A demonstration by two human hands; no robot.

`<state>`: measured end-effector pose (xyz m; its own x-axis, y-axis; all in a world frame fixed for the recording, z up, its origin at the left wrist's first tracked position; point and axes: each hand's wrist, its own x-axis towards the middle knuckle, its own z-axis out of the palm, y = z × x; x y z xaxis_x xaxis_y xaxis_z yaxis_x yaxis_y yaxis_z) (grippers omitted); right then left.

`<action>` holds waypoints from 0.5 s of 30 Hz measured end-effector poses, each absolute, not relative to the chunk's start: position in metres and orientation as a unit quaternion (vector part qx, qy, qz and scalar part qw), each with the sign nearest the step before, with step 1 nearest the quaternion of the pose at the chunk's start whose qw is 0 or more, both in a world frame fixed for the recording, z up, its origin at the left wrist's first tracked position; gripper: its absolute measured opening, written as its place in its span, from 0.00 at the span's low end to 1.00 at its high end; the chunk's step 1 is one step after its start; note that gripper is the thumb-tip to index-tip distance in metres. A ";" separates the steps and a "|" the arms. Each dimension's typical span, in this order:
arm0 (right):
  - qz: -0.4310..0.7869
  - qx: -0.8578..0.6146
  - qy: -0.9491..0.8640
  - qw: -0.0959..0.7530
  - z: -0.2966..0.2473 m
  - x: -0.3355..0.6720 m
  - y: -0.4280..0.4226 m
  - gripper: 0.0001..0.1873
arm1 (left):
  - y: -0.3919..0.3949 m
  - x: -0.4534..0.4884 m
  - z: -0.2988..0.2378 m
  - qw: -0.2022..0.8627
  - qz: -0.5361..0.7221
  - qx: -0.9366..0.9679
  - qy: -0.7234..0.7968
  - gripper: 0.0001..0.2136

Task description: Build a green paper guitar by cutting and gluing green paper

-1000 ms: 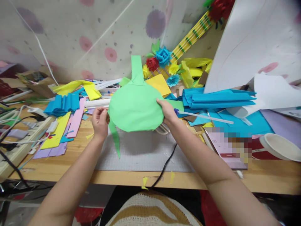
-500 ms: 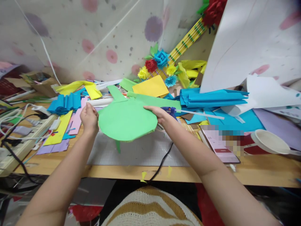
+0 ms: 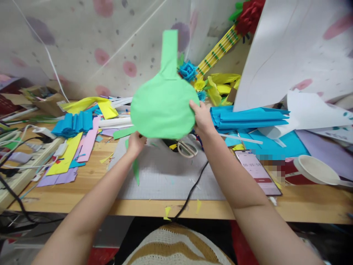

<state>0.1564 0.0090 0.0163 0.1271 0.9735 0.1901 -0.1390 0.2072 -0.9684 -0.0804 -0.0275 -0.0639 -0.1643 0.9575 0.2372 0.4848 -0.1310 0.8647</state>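
Note:
A light green, rounded paper cutout (image 3: 165, 106) with a strip (image 3: 169, 51) standing up from its top is held tilted up above the work mat. My right hand (image 3: 202, 116) grips its right edge, thumb on the front and fingers behind. At the lower left edge, my left hand (image 3: 137, 142) is closed on the cutout, its fingertips partly hidden. Green paper strips (image 3: 124, 132) show beside and below my left hand. Scissors with pale handles (image 3: 187, 149) lie on the mat just under the cutout.
The grey mat (image 3: 168, 184) covers the desk's middle, crossed by a black cord (image 3: 190, 187). To the right are folded blue paper (image 3: 250, 117), a phone (image 3: 257, 173) and a paper cup (image 3: 303, 171). A power strip (image 3: 30, 165) and coloured paper scraps lie left. A flower-decorated guitar shape (image 3: 220, 49) leans behind.
The green cutout has been raised and turned, so its strip now points up. My left hand has moved right to its lower edge. The scissors have come into view.

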 end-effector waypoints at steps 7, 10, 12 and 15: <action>0.397 -0.465 -0.453 0.649 0.003 0.159 0.037 0.22 | -0.021 -0.013 -0.062 0.149 0.263 0.788 0.537 0.06; 0.369 -0.450 -0.451 0.676 -0.011 0.158 0.039 0.21 | -0.018 -0.006 -0.067 0.113 0.201 0.884 0.406 0.16; 0.343 -0.434 -0.462 0.693 -0.017 0.159 0.038 0.20 | -0.016 -0.008 -0.070 0.093 0.155 0.912 0.368 0.21; 0.323 -0.424 -0.462 0.708 -0.019 0.160 0.038 0.20 | -0.013 -0.018 -0.073 0.067 0.118 0.922 0.364 0.25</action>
